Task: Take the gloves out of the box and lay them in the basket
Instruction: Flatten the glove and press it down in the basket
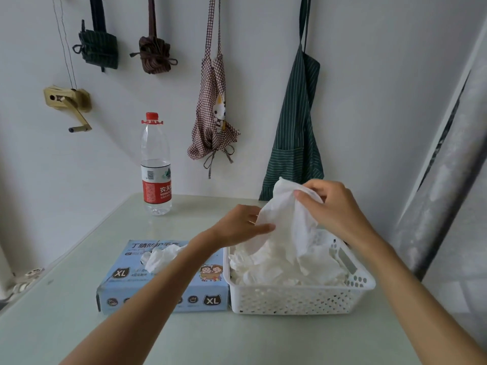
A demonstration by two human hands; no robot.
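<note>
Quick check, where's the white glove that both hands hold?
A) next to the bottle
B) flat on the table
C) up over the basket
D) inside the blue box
C: the right hand and left hand hold the glove up above the basket, which already holds others.

Both bare forearms reach in from the near edge, angling toward each other. Left hand (241,225) is low, palm down, thumb stretched right with fingers pinching thin white material. Right hand (326,204) rides higher and farther right, wrist bent, fingers curled and pinching too.
</note>
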